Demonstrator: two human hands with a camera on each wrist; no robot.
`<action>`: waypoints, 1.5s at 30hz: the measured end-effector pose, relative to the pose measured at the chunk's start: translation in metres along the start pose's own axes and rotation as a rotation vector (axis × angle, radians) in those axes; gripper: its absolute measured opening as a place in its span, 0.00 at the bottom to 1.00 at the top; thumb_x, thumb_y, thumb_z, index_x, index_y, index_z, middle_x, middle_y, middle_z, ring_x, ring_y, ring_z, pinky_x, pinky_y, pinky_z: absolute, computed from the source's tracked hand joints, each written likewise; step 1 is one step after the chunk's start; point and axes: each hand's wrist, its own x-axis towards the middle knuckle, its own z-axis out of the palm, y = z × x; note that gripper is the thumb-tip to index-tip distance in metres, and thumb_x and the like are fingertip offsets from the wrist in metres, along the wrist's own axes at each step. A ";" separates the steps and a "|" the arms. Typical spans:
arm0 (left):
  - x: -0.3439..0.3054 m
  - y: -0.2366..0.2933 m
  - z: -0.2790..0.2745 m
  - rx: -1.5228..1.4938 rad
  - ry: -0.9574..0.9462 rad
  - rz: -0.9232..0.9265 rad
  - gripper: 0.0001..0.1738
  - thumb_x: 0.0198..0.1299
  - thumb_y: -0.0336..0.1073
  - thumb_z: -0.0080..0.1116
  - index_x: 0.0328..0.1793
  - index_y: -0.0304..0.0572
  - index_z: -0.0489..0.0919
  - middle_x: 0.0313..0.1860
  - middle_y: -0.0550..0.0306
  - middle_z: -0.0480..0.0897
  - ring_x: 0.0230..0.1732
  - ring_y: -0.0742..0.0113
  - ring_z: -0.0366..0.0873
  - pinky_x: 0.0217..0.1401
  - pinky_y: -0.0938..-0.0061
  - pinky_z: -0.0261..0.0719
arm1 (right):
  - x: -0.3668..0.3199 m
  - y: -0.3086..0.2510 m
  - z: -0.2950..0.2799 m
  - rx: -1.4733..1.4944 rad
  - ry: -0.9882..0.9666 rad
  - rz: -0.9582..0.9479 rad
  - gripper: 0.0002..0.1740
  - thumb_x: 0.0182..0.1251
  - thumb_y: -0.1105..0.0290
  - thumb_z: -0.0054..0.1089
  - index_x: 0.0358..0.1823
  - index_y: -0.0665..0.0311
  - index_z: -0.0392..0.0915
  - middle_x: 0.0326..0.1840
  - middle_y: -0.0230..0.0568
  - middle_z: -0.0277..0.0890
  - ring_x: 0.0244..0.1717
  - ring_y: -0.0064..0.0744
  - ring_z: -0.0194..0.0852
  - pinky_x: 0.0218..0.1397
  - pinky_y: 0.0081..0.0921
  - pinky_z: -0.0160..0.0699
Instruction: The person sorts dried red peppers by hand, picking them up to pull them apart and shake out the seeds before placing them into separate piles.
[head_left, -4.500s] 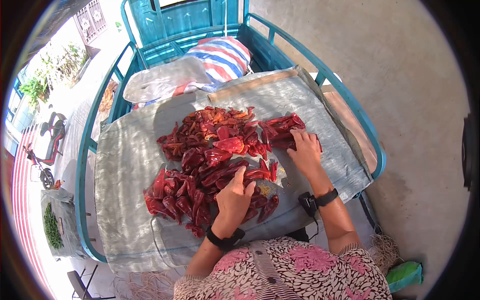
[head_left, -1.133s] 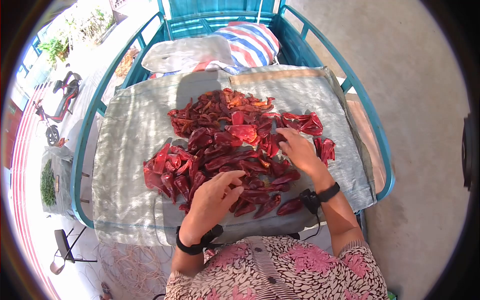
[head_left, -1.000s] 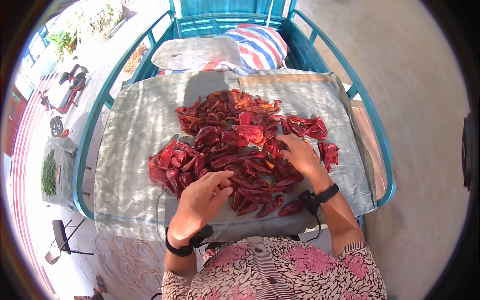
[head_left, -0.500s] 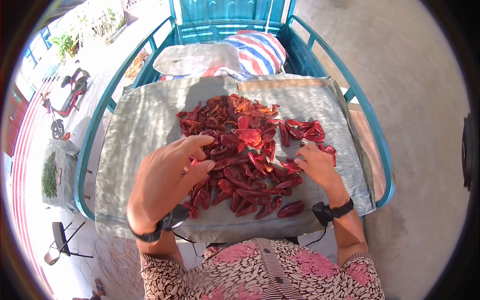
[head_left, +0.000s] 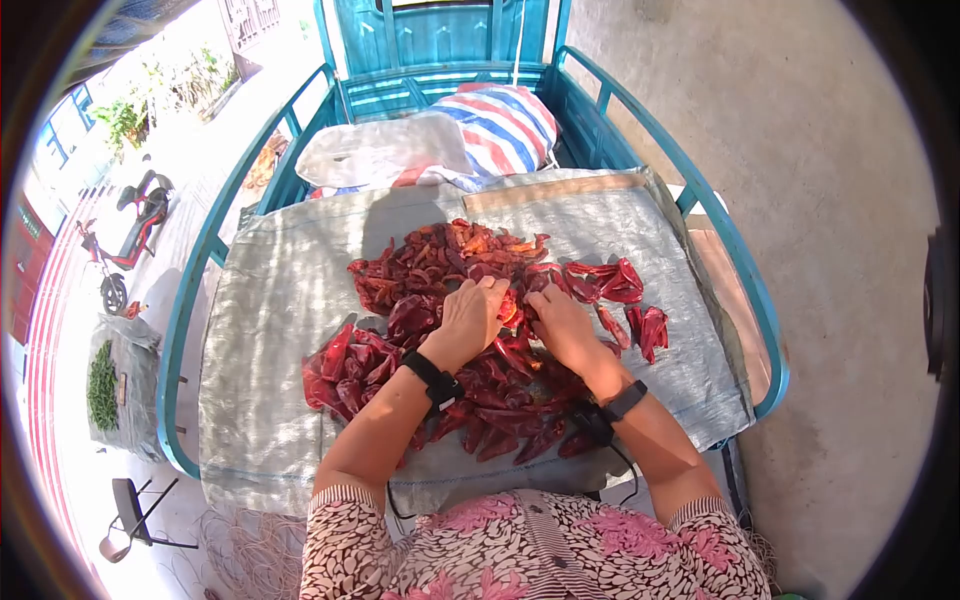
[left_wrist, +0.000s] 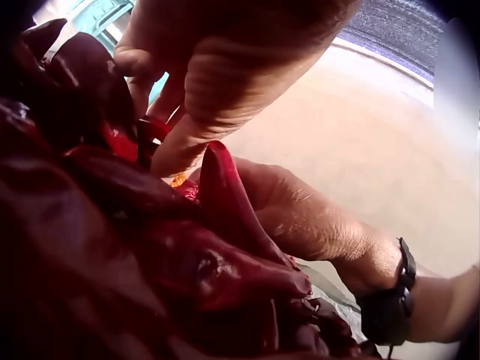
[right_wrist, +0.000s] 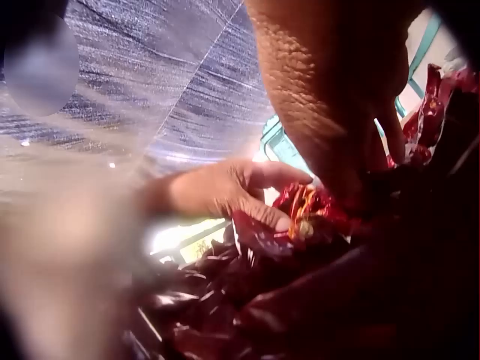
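Dried red peppers [head_left: 345,365] lie heaped on a grey woven sheet [head_left: 262,300]. Over the middle of the heap my two hands are close together at one pepper [head_left: 508,308], its orange inside and pale seeds showing in the right wrist view. My left hand [head_left: 470,318] pinches this pepper [right_wrist: 304,214] between thumb and fingers. From the other side my right hand [head_left: 562,325] grips it with curled fingers, its fingertips partly hidden by peppers in the wrist views. Behind lies a pile of smaller, more orange opened pieces [head_left: 440,255].
Several pepper pieces [head_left: 610,278] lie apart at the right. A blue cart rail [head_left: 725,240] runs along each side of the sheet. A striped sack [head_left: 495,125] and a whitish bag [head_left: 380,150] sit behind. A scooter [head_left: 140,225] stands at the left.
My left hand has come down from its raised place at the left, and my right hand has moved left, so both meet at the pepper. Earlier, peppers were spread toward the front right.
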 end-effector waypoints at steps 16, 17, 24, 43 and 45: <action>-0.030 0.038 -0.039 -0.256 0.189 0.161 0.16 0.63 0.33 0.67 0.55 0.41 0.79 0.41 0.48 0.85 0.41 0.46 0.85 0.41 0.58 0.82 | -0.059 -0.029 -0.081 0.555 0.126 0.455 0.23 0.71 0.67 0.68 0.65 0.63 0.75 0.50 0.39 0.81 0.45 0.25 0.81 0.49 0.26 0.81; -0.033 0.044 -0.040 -0.287 0.164 0.162 0.17 0.63 0.33 0.67 0.57 0.41 0.78 0.42 0.48 0.85 0.41 0.46 0.85 0.41 0.58 0.82 | -0.057 -0.038 -0.083 0.743 0.071 0.439 0.24 0.71 0.67 0.69 0.65 0.63 0.75 0.51 0.40 0.81 0.46 0.26 0.82 0.49 0.26 0.81; -0.044 0.066 -0.042 -0.622 -0.052 0.012 0.25 0.61 0.29 0.70 0.62 0.39 0.71 0.45 0.46 0.85 0.44 0.49 0.87 0.46 0.62 0.82 | -0.053 -0.060 -0.073 0.762 0.141 0.337 0.19 0.69 0.70 0.69 0.58 0.65 0.78 0.46 0.42 0.83 0.45 0.28 0.83 0.49 0.26 0.82; -0.050 0.061 -0.033 -0.959 -0.167 -0.070 0.11 0.72 0.26 0.60 0.58 0.39 0.79 0.46 0.59 0.86 0.41 0.79 0.82 0.43 0.79 0.79 | -0.074 -0.057 -0.055 0.766 0.140 0.203 0.23 0.71 0.73 0.65 0.66 0.64 0.74 0.56 0.48 0.80 0.53 0.44 0.85 0.55 0.32 0.82; -0.045 0.069 -0.044 -0.921 -0.185 -0.132 0.11 0.72 0.26 0.59 0.59 0.39 0.79 0.46 0.58 0.85 0.38 0.78 0.83 0.41 0.78 0.79 | -0.078 -0.048 -0.053 0.744 0.204 0.244 0.21 0.72 0.74 0.63 0.65 0.64 0.75 0.54 0.48 0.82 0.51 0.44 0.85 0.54 0.32 0.83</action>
